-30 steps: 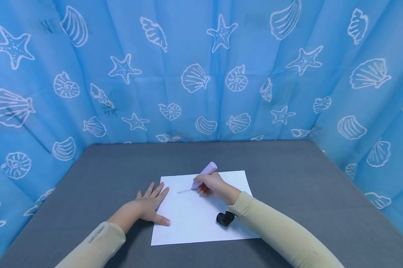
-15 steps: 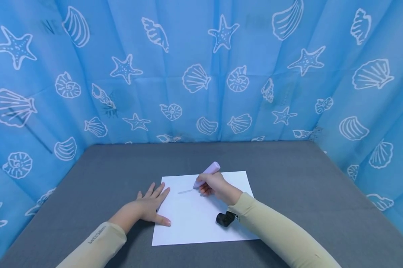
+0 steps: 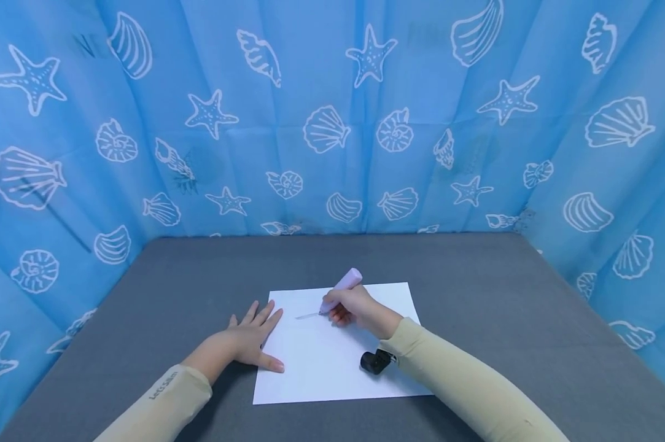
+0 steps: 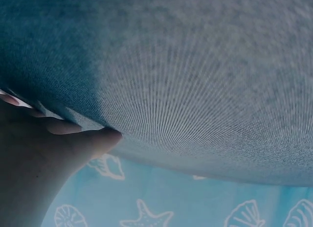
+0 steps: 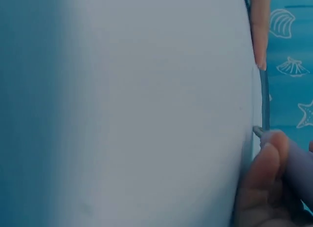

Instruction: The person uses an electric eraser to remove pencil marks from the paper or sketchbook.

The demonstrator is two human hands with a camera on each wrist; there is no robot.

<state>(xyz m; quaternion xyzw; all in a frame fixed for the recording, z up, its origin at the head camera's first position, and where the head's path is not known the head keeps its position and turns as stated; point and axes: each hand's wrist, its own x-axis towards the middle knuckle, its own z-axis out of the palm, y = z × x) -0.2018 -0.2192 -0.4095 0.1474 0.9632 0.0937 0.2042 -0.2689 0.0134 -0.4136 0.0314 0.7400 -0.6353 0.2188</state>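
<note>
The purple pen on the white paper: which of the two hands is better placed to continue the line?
Probably the right hand: it already grips the purple pen, whose tip meets the white paper at the drawn line. The left hand lies flat on the paper's left edge, holding it steady.

Pale yellow-beige long sleeves, small dark lettering near left cuff, black wrist camera, bare hands

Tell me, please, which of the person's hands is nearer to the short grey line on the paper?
Right. The right hand holds the lilac pen with its tip at the grey line. The left hand lies flat on the paper's left edge, farther off.
</note>
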